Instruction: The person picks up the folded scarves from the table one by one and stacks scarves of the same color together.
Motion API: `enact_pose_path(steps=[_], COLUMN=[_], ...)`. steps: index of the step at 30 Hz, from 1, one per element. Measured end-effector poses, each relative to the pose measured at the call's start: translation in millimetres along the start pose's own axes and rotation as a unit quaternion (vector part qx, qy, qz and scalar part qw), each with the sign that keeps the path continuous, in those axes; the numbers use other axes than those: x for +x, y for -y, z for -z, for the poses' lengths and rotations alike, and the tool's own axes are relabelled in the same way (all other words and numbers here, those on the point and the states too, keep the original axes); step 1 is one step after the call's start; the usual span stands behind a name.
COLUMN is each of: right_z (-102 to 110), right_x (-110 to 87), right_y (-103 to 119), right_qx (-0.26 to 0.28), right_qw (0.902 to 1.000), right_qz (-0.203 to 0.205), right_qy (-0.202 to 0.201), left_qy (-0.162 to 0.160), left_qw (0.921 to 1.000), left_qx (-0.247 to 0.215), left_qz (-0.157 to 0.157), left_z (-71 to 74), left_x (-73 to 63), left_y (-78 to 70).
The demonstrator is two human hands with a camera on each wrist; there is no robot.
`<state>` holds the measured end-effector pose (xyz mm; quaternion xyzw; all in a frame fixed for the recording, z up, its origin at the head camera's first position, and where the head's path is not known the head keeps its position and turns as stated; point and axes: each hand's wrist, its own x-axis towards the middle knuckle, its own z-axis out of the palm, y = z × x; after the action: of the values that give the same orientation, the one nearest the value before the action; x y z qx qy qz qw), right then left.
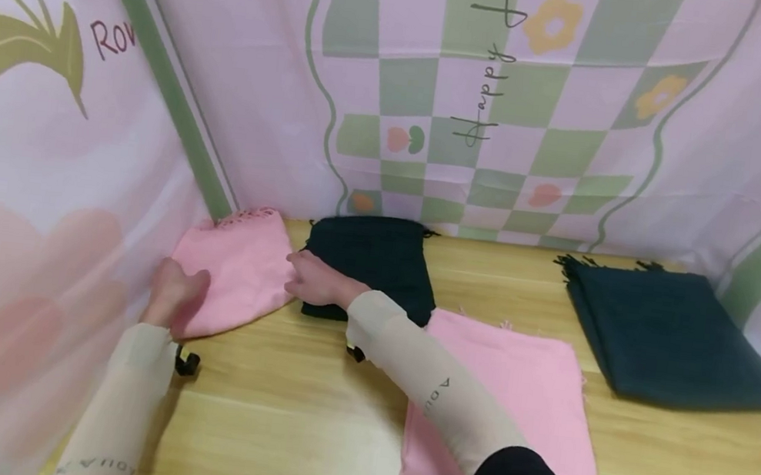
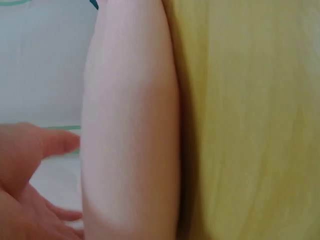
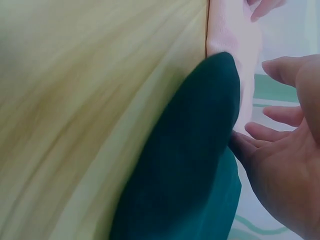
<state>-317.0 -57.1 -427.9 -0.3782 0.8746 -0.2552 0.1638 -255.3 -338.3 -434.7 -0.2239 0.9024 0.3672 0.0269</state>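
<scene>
A folded pink scarf (image 1: 237, 273) with a fringed far edge lies at the table's left end. My left hand (image 1: 173, 291) touches its left side, fingers loosely extended and thumb spread apart. In the left wrist view, that hand (image 2: 22, 170) is beside the scarf's pink bulk (image 2: 132, 125). My right hand (image 1: 322, 279) reaches over a folded dark green scarf (image 1: 376, 241), fingertips right at the pink scarf's right edge. The right wrist view has the right hand (image 3: 287, 170) with relaxed, separated fingers beside the dark scarf (image 3: 185, 145).
Nearer me, under my right forearm, lies a second folded pink scarf (image 1: 521, 361). Another dark green fringed scarf (image 1: 670, 334) is at the right. Patterned fabric curtains (image 1: 505, 111) stand behind and at both sides of the wooden table (image 1: 249, 425).
</scene>
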Motion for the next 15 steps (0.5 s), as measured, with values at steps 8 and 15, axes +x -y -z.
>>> enact_pose_path(steps=[8, 15], right_z=[-11.0, -11.7], right_x=[14.4, 24.9], right_y=[6.4, 11.5], right_qx=[0.012, 0.028], right_qw=[0.9996, 0.997], right_qz=[-0.026, -0.068], right_qy=[0.003, -0.024], left_qy=[-0.02, 0.053], left_qw=[0.9992, 0.9964], left_qx=[0.036, -0.064], left_qz=[0.004, 0.014], left_z=[0.1, 10.2], left_x=[-6.7, -7.2], left_y=[-0.3, -3.1])
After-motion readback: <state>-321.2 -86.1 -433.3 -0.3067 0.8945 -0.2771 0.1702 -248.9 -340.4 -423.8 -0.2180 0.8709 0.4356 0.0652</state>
